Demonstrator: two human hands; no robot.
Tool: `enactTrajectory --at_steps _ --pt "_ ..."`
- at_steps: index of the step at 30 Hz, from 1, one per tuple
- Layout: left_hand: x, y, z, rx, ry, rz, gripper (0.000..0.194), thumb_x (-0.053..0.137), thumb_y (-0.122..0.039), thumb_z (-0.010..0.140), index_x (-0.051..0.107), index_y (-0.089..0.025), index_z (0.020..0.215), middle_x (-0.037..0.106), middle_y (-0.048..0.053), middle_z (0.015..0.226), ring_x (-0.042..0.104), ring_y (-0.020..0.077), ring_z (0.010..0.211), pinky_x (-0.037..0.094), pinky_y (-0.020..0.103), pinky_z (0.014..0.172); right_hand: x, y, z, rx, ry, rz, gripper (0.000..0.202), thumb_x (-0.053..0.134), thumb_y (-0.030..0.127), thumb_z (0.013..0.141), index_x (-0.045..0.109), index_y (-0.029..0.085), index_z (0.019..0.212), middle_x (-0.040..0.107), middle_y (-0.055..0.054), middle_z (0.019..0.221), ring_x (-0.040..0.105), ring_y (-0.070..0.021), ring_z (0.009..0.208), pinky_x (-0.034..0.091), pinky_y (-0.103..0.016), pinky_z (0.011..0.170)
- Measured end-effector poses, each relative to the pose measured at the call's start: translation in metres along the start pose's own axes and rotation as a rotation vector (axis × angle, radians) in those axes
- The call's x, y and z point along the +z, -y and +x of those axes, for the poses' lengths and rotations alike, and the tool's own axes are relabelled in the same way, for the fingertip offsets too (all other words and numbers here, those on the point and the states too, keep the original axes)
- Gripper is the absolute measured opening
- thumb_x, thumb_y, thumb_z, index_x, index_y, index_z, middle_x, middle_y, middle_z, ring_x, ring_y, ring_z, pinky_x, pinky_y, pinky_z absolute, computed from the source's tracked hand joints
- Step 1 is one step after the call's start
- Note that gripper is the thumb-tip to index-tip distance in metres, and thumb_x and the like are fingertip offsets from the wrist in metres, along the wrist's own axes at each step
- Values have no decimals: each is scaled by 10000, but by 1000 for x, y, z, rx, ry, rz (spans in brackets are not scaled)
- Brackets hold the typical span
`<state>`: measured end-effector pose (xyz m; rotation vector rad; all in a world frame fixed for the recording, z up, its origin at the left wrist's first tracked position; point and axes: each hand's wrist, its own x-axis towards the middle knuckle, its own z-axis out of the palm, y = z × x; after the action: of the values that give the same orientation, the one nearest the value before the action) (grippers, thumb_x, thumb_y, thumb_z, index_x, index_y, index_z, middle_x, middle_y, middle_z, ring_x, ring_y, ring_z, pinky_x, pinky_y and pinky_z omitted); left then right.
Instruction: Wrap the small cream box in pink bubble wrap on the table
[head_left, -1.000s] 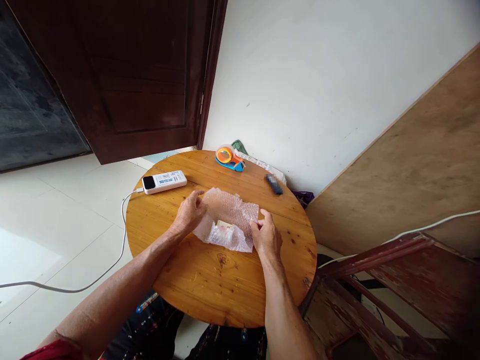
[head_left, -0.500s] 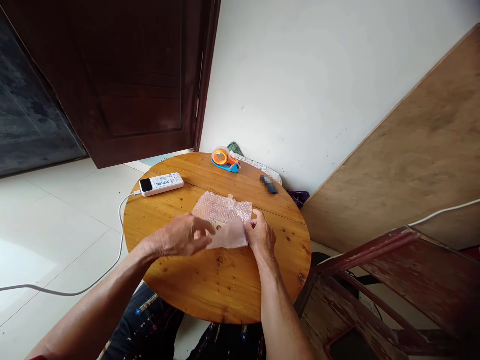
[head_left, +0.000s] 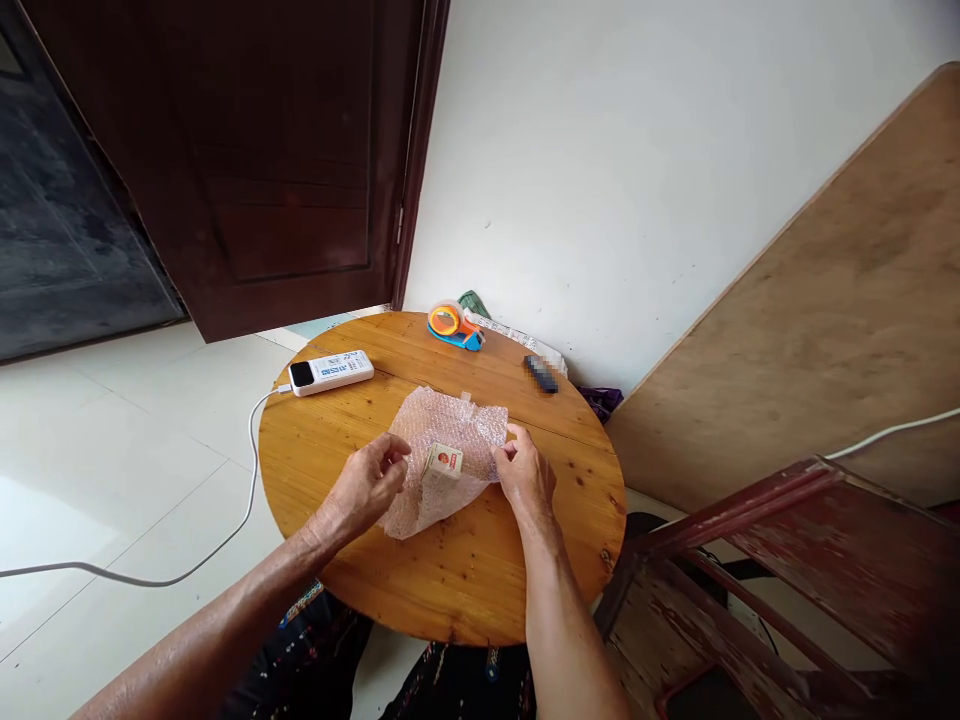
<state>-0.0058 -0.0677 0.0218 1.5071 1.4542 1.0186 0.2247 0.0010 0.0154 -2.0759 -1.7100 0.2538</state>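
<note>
A sheet of pinkish bubble wrap [head_left: 427, 415] lies spread on the round wooden table [head_left: 442, 585]. On its middle sits a small pale box [head_left: 444, 461] with a red printed mark. My left hand [head_left: 366, 485] is at the sheet's left side, thumb and fingers apart, with nothing visible between them. At the opposite side, my right hand [head_left: 527, 470] pinches the right edge of the bubble wrap between thumb and forefinger.
Toward the table's back stands an orange and blue tape dispenser [head_left: 455, 325]. A white power bank [head_left: 331, 372] with a cable is at the left, and a dark blurred object [head_left: 541, 373] at the back right. A worn wooden chair [head_left: 750, 570] stands right of the table.
The near part of the bubble wrap, folded over before, now lies opened toward me, and the box shows fully. My left hand has drawn back slightly left. My right hand stays at the right edge.
</note>
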Motion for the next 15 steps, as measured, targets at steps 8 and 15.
enactTrajectory --at_steps 8,15 --pt "10 -12 -14 323 324 525 270 491 -99 803 731 -222 803 681 45 852 604 198 854 448 311 784 2 -3 2 -7 -15 28 366 555 265 854 594 253 1217 728 8 931 629 -183 885 357 -262 684" --pt "15 -18 -24 573 580 473 224 496 -60 829 662 -192 760 668 17 816 592 173 869 460 301 862 4 -5 0 -63 -43 51 376 565 278 843 581 250 1218 700 1 941 618 -185 873 369 -265 687"
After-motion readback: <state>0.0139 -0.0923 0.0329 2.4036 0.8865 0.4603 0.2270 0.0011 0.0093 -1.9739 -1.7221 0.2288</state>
